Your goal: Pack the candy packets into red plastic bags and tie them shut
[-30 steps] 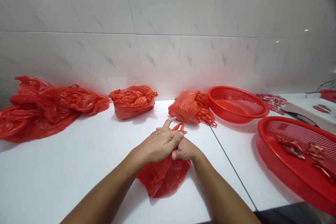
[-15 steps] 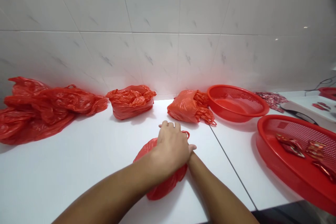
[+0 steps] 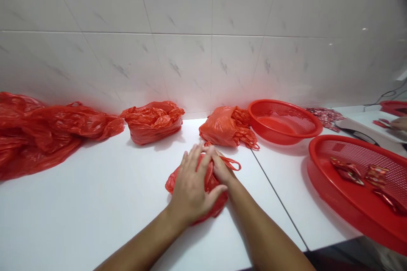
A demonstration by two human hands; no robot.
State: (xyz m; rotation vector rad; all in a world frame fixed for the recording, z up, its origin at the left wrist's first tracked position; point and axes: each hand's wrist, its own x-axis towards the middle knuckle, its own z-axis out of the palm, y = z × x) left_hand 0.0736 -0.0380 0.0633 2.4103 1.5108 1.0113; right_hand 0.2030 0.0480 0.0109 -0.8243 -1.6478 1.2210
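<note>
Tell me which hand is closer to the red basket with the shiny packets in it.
The right hand: it is at the red bag, left of the basket. The left hand lies over the same bag, farther left.

Bag (image 3: 219,206) partly hidden by left hand (image 3: 192,188)

Room to pass over the bench (image 3: 79,216) at left, and in a strip beside the large basket (image 3: 337,207). Blocked centrally by left hand (image 3: 190,186), right hand (image 3: 221,170) and red bag (image 3: 220,207); along the wall (image 3: 184,67) by heaped bags (image 3: 54,135), bundled bag (image 3: 155,127), slumped bag (image 3: 221,128) and round basket (image 3: 273,135).
</note>
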